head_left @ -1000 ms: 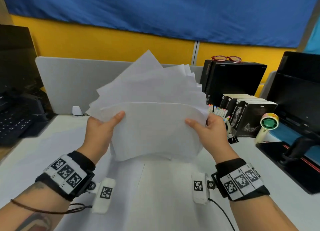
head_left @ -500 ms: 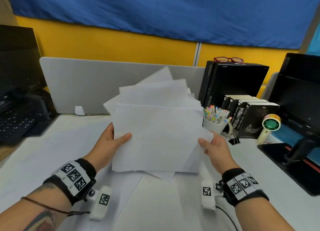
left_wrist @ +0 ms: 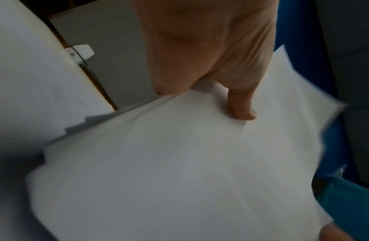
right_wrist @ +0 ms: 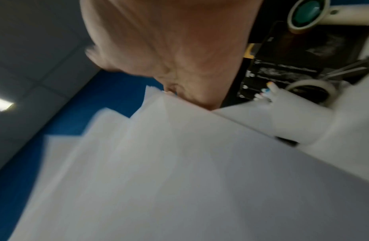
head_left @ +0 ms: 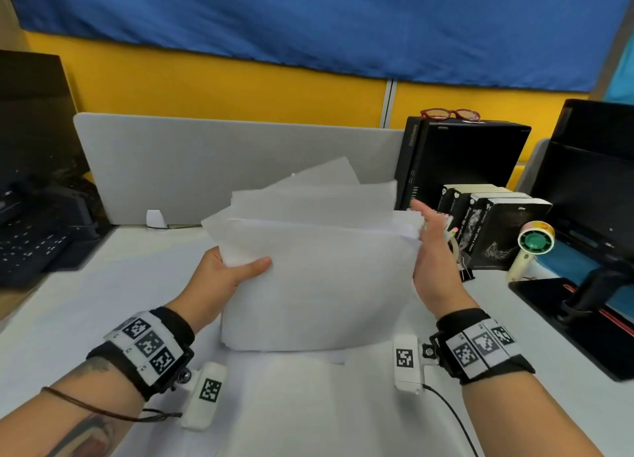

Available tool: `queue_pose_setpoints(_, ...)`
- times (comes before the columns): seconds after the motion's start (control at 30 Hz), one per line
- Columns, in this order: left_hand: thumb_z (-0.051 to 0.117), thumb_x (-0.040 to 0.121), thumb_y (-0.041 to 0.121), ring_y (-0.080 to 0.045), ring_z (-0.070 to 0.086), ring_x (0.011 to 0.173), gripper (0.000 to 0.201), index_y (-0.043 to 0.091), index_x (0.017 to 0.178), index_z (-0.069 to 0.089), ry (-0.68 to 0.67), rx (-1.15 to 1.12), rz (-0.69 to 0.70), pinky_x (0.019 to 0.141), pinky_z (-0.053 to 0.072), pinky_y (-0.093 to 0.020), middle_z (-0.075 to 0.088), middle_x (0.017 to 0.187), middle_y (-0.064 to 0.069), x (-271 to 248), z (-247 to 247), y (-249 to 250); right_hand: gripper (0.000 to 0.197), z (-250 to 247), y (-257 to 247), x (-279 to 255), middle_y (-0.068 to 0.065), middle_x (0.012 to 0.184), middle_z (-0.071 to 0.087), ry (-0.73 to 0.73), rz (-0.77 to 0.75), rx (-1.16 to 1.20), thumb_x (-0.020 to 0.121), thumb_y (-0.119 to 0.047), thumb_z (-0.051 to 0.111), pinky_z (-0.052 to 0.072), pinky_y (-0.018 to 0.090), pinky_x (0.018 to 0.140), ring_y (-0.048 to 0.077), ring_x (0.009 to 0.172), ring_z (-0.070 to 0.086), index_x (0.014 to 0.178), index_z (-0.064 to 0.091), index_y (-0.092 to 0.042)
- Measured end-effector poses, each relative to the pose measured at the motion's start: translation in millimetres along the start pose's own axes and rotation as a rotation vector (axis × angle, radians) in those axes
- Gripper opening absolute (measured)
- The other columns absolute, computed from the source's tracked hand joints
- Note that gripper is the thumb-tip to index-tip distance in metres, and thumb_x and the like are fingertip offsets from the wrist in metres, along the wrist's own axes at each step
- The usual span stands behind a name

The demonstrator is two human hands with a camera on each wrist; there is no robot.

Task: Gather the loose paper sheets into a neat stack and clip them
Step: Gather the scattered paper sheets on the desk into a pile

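Observation:
A loose bundle of white paper sheets (head_left: pixel 319 274) stands on its lower edge on the desk, its top edges uneven and fanned. My left hand (head_left: pixel 236 271) grips the bundle's left side, thumb laid across the front sheet (left_wrist: pixel 179 163). My right hand (head_left: pixel 429 247) stands flat and straight-fingered against the bundle's right edge (right_wrist: pixel 179 163), palm facing left. A black binder clip (head_left: pixel 466 274) lies on the desk just right of my right hand, beside the books.
More white sheets (head_left: pixel 302 398) lie flat on the desk under the bundle. A white mug of coloured pens (head_left: pixel 453 237), black books (head_left: pixel 494 230), a black box with red glasses (head_left: pixel 463 154) and a small hand fan (head_left: pixel 531 247) crowd the right. A grey divider (head_left: pixel 206 161) stands behind; keyboard (head_left: pixel 31 247) at left.
The bundle came down from mid-air onto the desk and its fanned sheets drew closer together. My right hand let go of its pinch and opened flat against the right edge.

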State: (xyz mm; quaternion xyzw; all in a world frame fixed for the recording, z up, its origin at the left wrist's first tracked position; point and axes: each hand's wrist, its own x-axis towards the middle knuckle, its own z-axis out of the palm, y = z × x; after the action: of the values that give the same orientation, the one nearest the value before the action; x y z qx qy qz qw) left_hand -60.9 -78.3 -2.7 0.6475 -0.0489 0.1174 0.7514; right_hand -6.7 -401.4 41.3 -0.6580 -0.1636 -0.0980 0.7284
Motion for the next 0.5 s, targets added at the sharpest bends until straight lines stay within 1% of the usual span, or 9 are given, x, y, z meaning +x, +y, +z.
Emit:
queue_pose_setpoints(0.03, 0.101, 0.050, 0.047, -0.027, 0.074, 0.113, 0.089, 0.009, 0.124, 0.072, 0.013, -0.012, -0.004, 0.093, 0.061, -0.037, 0.077, 0.122, -0.008, 0, 0, -1, 0.070, -2, 5, -1, 0.001, 0.134, 0.063, -0.015, 0.056, 0.087, 0.073, -0.085, 0.055, 0.051, 0.046, 0.100, 0.020, 0.123, 0.061, 0.131, 0.055, -0.047)
queue_pose_setpoints(0.07, 0.101, 0.045, 0.051, -0.026, 0.073, 0.113, 0.096, 0.010, 0.126, 0.071, 0.038, -0.029, -0.005, 0.094, 0.059, -0.038, 0.076, 0.123, -0.008, 0, 1, -1, 0.071, -5, 12, -2, 0.006, 0.129, 0.066, -0.034, 0.092, 0.145, 0.070, -0.072, 0.070, 0.054, 0.044, 0.093, 0.022, 0.116, 0.064, 0.131, 0.057, -0.039)
queue_pose_setpoints(0.1, 0.101, 0.043, 0.052, -0.026, 0.073, 0.114, 0.097, 0.011, 0.126, 0.071, 0.057, -0.049, 0.006, 0.094, 0.058, -0.038, 0.076, 0.124, -0.008, 1, 0, 0, 0.070, -6, 17, -5, 0.009, 0.125, 0.069, -0.056, 0.132, 0.146, 0.070, -0.048, 0.081, 0.056, 0.042, 0.087, 0.025, 0.112, 0.067, 0.134, 0.056, -0.030)
queue_pose_setpoints(0.17, 0.099, 0.051, 0.048, -0.023, 0.074, 0.113, 0.084, 0.014, 0.123, 0.072, 0.095, -0.071, 0.027, 0.091, 0.060, -0.034, 0.077, 0.123, -0.006, 3, 2, 4, 0.068, -5, 23, -13, 0.007, 0.116, 0.074, -0.102, 0.161, 0.026, 0.068, -0.005, 0.086, 0.060, 0.038, 0.084, 0.028, 0.109, 0.070, 0.130, 0.059, -0.015)
queue_pose_setpoints(0.2, 0.095, 0.062, 0.042, -0.022, 0.074, 0.112, 0.068, 0.016, 0.121, 0.073, 0.124, -0.080, 0.039, 0.090, 0.060, -0.033, 0.077, 0.121, -0.004, 4, 3, 7, 0.059, -3, 24, -15, 0.005, 0.111, 0.076, -0.085, 0.139, -0.035, 0.069, 0.006, 0.084, 0.061, 0.039, 0.086, 0.027, 0.106, 0.071, 0.121, 0.064, -0.012)
queue_pose_setpoints(0.27, 0.080, 0.085, 0.022, -0.020, 0.074, 0.111, 0.034, 0.017, 0.117, 0.073, 0.170, -0.090, 0.070, 0.092, 0.059, -0.034, 0.079, 0.117, -0.001, 4, 8, 13, 0.042, 3, 20, -17, 0.002, 0.100, 0.079, 0.018, 0.071, -0.065, 0.072, 0.012, 0.079, 0.062, 0.037, 0.082, 0.025, 0.096, 0.075, 0.106, 0.071, -0.011)
queue_pose_setpoints(0.33, 0.071, 0.094, 0.013, -0.015, 0.075, 0.106, 0.022, 0.017, 0.116, 0.072, 0.175, -0.052, 0.091, 0.091, 0.061, -0.031, 0.080, 0.113, 0.003, 0, 17, 17, 0.036, 12, 14, -18, -0.002, 0.093, 0.079, 0.079, -0.014, -0.066, 0.075, 0.012, 0.078, 0.062, 0.032, 0.075, 0.019, 0.087, 0.076, 0.099, 0.072, -0.015)
queue_pose_setpoints(0.43, 0.079, 0.087, 0.009, -0.012, 0.074, 0.108, 0.040, 0.013, 0.125, 0.069, 0.101, 0.061, 0.089, 0.092, 0.060, -0.026, 0.079, 0.116, 0.004, -4, 21, 10, 0.038, 19, 16, -24, -0.007, 0.092, 0.077, 0.058, 0.000, -0.110, 0.080, 0.007, 0.076, 0.061, 0.028, 0.074, 0.008, 0.084, 0.074, 0.102, 0.069, -0.023)
queue_pose_setpoints(0.5, 0.091, 0.075, 0.020, -0.017, 0.072, 0.115, 0.059, 0.016, 0.129, 0.068, 0.020, 0.100, 0.037, 0.099, 0.057, -0.034, 0.077, 0.121, 0.002, -3, 16, 2, 0.045, 19, 24, -26, -0.005, 0.107, 0.074, 0.035, 0.104, -0.108, 0.081, -0.002, 0.079, 0.059, 0.033, 0.083, 0.011, 0.096, 0.072, 0.117, 0.064, -0.024)
